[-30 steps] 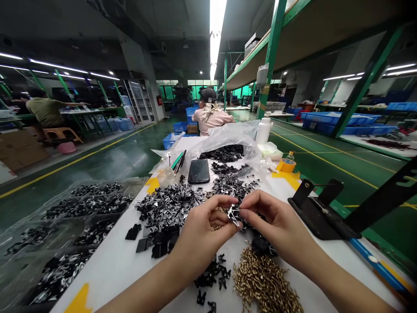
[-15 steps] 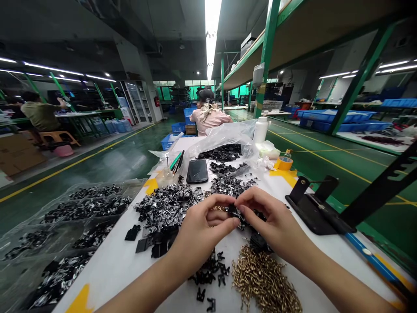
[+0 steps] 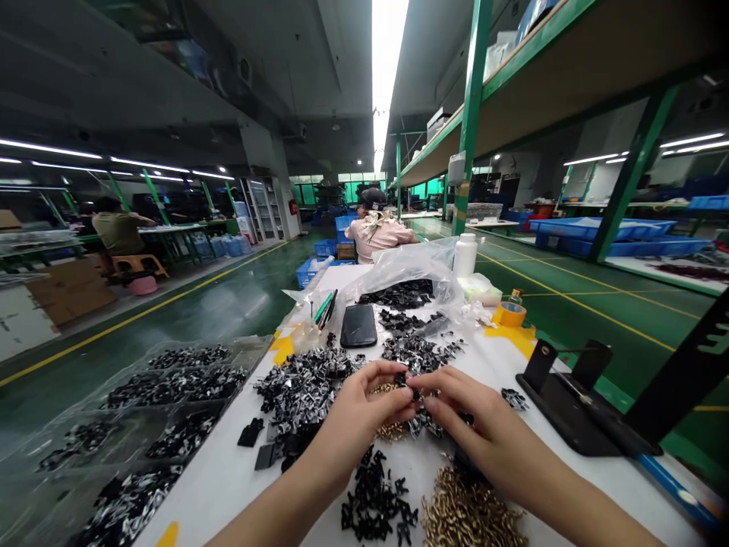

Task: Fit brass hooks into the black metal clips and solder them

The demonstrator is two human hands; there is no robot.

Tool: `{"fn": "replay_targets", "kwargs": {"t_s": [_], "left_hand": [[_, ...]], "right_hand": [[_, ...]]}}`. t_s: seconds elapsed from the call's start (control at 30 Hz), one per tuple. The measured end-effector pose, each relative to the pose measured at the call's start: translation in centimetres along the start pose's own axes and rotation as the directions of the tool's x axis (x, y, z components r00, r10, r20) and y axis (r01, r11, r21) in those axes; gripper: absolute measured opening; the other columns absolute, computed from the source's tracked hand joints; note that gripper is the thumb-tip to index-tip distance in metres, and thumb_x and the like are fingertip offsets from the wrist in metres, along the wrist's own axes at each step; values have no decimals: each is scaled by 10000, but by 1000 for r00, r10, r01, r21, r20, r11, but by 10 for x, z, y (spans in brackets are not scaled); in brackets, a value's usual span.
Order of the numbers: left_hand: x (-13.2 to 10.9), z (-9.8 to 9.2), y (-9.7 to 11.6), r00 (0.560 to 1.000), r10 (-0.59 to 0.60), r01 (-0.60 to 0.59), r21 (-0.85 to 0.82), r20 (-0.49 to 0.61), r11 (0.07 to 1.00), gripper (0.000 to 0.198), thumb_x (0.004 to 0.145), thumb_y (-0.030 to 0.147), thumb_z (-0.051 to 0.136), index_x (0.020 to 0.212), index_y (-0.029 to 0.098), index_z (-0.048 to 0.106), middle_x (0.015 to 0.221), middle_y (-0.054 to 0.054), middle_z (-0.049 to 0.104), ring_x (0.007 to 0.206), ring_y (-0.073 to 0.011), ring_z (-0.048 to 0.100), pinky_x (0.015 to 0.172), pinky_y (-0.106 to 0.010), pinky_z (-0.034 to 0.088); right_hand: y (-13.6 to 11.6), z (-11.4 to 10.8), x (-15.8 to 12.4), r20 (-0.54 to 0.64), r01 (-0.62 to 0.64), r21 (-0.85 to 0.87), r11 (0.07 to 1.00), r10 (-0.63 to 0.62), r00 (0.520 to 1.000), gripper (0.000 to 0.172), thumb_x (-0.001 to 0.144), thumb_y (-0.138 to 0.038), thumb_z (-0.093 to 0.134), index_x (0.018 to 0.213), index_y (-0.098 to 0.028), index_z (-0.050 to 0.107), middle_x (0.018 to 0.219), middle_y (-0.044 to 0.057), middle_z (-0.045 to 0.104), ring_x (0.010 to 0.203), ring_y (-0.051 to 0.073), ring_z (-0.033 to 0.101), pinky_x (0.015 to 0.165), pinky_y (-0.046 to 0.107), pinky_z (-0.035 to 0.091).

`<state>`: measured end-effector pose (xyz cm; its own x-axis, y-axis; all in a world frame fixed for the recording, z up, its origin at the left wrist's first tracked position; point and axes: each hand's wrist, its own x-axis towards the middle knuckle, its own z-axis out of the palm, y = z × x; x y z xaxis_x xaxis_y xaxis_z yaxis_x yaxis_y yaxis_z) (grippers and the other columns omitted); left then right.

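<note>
- While the left grip (image 3: 358,418) pinches a small black metal clip (image 3: 400,377) above the counter (image 3: 210,486), the right grip (image 3: 472,418) closes just beside it, its hold hidden
- Black brackets (image 3: 373,497) lie below the grips
- Brass hooks (image 3: 470,516) lie just beside those brackets
- A phone (image 3: 358,325) lies beyond the grips

A: Finish on the loose black clips (image 3: 376,501)?
B: Matt plastic, seemingly; too small to be sure.
A: Curled brass-coloured wire hooks (image 3: 470,513)?
B: Shiny metal.
A: Clear crumpled polythene bag (image 3: 407,266)?
B: Thin, glossy plastic.
</note>
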<state>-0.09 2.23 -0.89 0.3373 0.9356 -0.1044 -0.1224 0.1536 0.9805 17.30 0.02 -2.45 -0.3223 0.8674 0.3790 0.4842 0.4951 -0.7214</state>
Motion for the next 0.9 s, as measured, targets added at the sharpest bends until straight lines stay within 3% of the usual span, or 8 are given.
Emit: {"fn": "replay_targets", "kwargs": {"t_s": [0.27, 0.53, 0.63, 0.73, 0.9], "left_hand": [[0, 0, -3, 998, 64, -65, 42, 18, 997, 312, 716, 253, 699, 959, 144, 536, 1028, -93, 556, 782, -174, 630, 756, -327, 517], [4, -2, -5, 996, 89, -86, 89, -31, 992, 308, 720, 249, 691, 974, 140, 554, 1031, -99, 546, 767, -162, 611, 707, -289, 512], [4, -2, -5, 992, 115, -112, 71, -44, 991, 283, 737, 226, 665, 981, 137, 553, 1003, -94, 549, 789, -167, 601, 677, -269, 496], [5, -2, -5, 988, 137, -134, 49, -70, 990, 268, 739, 199, 649, 979, 137, 548, 1045, -101, 544, 769, -148, 579, 646, -255, 478], [5, -2, -2, 981, 155, -149, 60, -121, 987, 238, 743, 182, 633, 956, 138, 536, 976, -72, 549, 692, -109, 529, 622, -237, 457]], "right_hand": [[8, 0, 2, 57, -106, 107, 989, 100, 993, 195, 875, -276, 448, 1037, -256, 553, 794, 9, 601, 715, 157, 539, 624, 285, 425], [9, -4, 0, 94, -69, -42, 997, 72, 993, 90, 847, -236, 482, 859, -242, 571, 749, -8, 593, 670, 144, 536, 588, 270, 429], [11, 7, -3, 180, 80, -219, 972, -40, 983, 108, 855, -221, 489, 847, -245, 594, 807, 11, 601, 776, 172, 529, 662, 304, 439], [11, 25, -6, 243, 267, -371, 889, -185, 952, 175, 886, -225, 443, 933, -233, 611, 870, 53, 600, 858, 218, 491, 732, 373, 433], [10, 49, -5, 231, 342, -542, 768, -255, 939, 286, 890, -180, 394, 1124, -205, 556, 1011, 110, 560, 903, 260, 447, 780, 442, 411]]}}
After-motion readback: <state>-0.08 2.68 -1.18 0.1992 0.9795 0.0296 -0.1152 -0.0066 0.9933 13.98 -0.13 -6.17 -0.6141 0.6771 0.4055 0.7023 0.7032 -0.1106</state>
